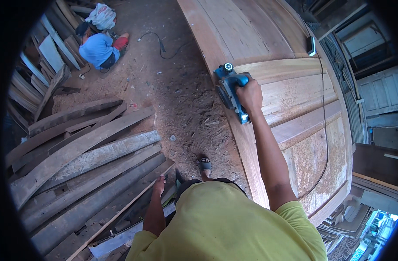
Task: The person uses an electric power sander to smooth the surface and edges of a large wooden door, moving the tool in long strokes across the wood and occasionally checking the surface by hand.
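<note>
My right hand (249, 95) grips the handle of a teal electric hand planer (232, 92). The planer rests on the long edge board of a large panelled wooden door (305, 93), with my right arm stretched forward over the door. My left hand (159, 183) hangs low at my left side, above a stack of timber, close to a thin wooden strip (125, 209). Its fingers look curled, and whatever may be in them is too small to make out. Fine wood shavings lie scattered on the door's nearer panel.
Rough planks and curved timbers (90, 152) fill the left side. A person in a blue shirt (96, 50) crouches at the far left beside a white sack (102, 16). One black cord (324, 117) runs across the door, another (161, 45) over the dirt floor. Old doors (383, 93) stand right.
</note>
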